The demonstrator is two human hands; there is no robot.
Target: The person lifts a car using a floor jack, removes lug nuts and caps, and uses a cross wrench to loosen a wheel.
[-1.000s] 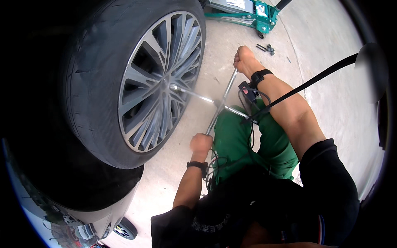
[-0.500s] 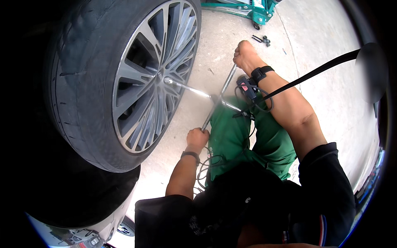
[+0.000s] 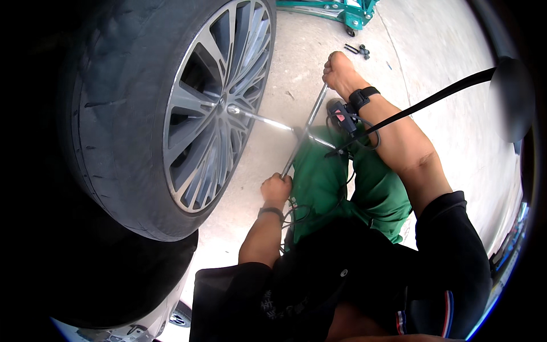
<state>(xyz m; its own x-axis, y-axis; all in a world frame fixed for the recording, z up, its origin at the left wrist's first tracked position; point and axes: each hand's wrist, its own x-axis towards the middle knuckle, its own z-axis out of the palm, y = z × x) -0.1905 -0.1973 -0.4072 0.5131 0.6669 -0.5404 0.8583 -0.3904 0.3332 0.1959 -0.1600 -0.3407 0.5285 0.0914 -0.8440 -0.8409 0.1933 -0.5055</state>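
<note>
A chrome cross wrench (image 3: 299, 145) has one end at the hub of the car wheel, on its multi-spoke alloy rim (image 3: 198, 128) inside a black tyre (image 3: 119, 142). My left hand (image 3: 276, 188) is closed around the lower end of the wrench's crossbar. At the upper end, my right hand (image 3: 339, 69) grips the same bar. The crossbar runs diagonally between my hands, and the rear arm of the wrench lies over my green-trousered legs (image 3: 319, 199), partly behind a small black device (image 3: 345, 119) with cables by my right wrist.
A teal floor jack (image 3: 356, 14) stands on the concrete floor (image 3: 456, 142) beyond the wheel, with small dark parts (image 3: 363, 51) near it. A black strap (image 3: 441, 100) crosses the right side. Car bodywork (image 3: 156, 305) and another wheel (image 3: 178, 316) show at lower left.
The wheel, jack, wrench and both hands sit a little higher in the picture than a second ago. Both hands keep their grip, with little visible change in the wrench's angle.
</note>
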